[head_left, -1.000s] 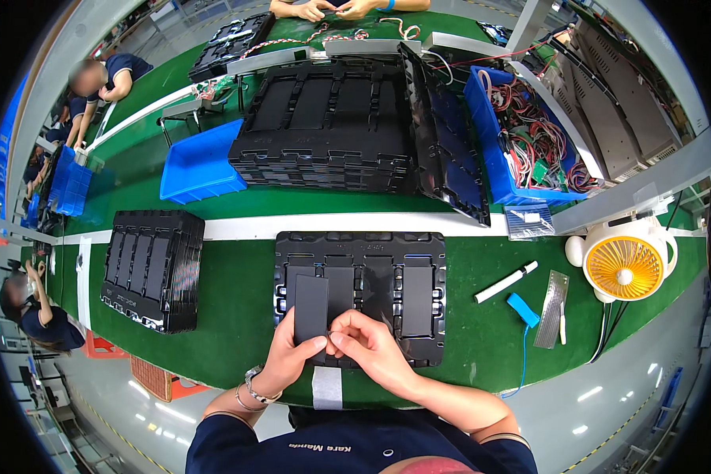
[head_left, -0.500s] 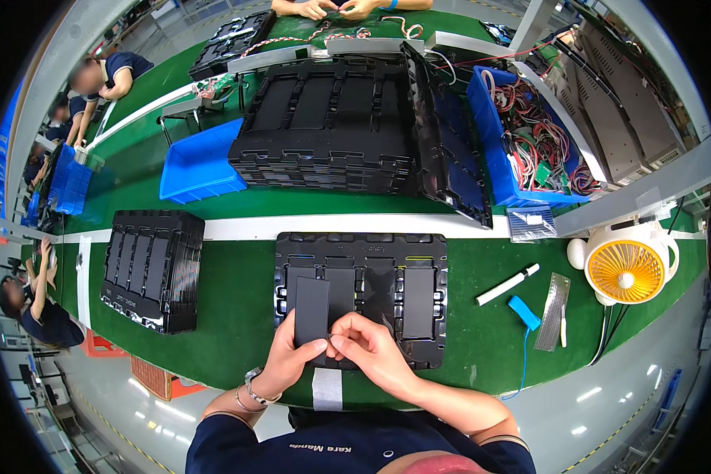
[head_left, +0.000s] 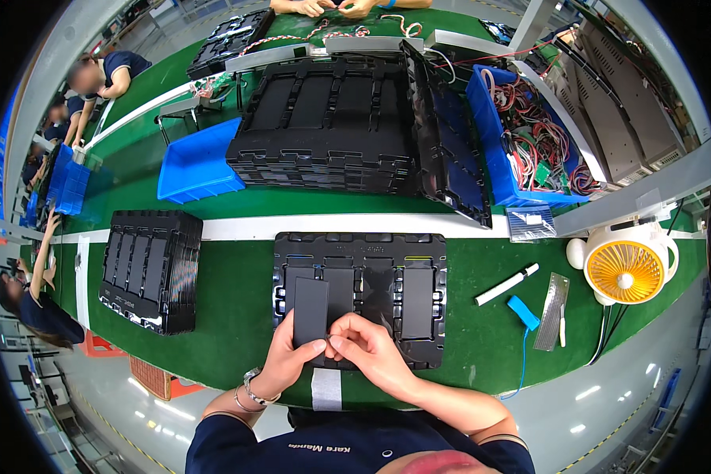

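Green bench (head_left: pixel 237 304) is filling most of the view, with a big stack of black trays (head_left: pixel 324 110) sitting well back from its near edge. A smaller black tray stack (head_left: pixel 150 268) is standing closer to the near edge, toward the left end. One single black tray (head_left: pixel 363 246) is lying flat by the middle of the near edge. Left hand (head_left: pixel 290 347) is gripping the flat black slab (head_left: pixel 311 304), holding it over the tray's left part, near the bench's near edge. Right hand (head_left: pixel 367 347) is bringing thumb and fingertips together at the slab's lower right edge; can't tell if anything small is being pinched there. Step in hand is looking like fine fingertip work on that edge. Next move is probably calling for a steady left grip and a light, precise right pinch.
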Motion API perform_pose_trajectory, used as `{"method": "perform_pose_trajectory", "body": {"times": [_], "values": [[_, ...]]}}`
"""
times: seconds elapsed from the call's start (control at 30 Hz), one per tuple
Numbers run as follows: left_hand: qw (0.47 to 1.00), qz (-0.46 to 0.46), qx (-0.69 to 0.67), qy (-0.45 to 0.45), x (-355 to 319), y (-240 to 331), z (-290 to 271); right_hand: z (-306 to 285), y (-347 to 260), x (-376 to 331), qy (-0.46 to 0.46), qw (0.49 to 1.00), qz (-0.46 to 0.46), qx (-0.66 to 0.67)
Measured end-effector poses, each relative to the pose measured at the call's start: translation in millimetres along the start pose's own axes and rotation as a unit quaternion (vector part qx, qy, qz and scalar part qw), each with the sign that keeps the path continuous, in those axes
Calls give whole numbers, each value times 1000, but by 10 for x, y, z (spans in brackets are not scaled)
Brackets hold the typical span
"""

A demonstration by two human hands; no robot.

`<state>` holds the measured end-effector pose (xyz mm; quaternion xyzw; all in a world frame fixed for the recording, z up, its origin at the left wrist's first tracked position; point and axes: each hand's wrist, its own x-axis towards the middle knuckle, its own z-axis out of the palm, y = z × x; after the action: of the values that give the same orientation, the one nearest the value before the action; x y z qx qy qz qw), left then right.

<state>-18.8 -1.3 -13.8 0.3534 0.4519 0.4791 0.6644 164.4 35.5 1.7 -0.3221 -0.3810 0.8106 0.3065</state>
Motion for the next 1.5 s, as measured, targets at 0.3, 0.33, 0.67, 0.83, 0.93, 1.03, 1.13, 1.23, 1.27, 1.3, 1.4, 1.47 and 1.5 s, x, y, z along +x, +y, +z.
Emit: {"method": "perform_pose_trajectory", "body": {"times": [0.3,0.33,0.67,0.83,0.93,1.03,1.13,1.23,1.27,1.3,1.4,1.47,1.5], "values": [[1000,-2,6,4,-10,-5,-1,-10,20,1,-3,1000,-1,6],[1000,-7,1,2,-9,-5,-2,-9,8,-2,-4,1000,0,6],[1000,-6,21,0,-36,-2,-20,36,22,-20,4,1000,-25,-19],[1000,12,15,-8,-29,75,45,47,21,-24,13,999,-30,-34],[998,42,56,3,-29,72,48,70,25,-27,22,998,-36,-53],[998,45,51,7,-43,86,66,66,42,-6,30,996,-50,-68],[998,58,39,8,-26,89,85,56,77,6,38,995,-68,-61],[995,84,48,22,-17,63,98,57,72,11,41,993,-81,-71],[993,97,67,23,-14,42,85,59,74,21,38,993,-85,-72],[993,100,66,25,-25,35,85,62,79,23,34,993,-90,-74],[993,108,41,22,-43,57,105,97,72,5,39,990,-104,-84],[993,104,45,26,-63,78,136,99,79,-4,46,989,-105,-92],[993,103,48,28,-72,85,148,98,83,-5,49,989,-105,-96]]}}
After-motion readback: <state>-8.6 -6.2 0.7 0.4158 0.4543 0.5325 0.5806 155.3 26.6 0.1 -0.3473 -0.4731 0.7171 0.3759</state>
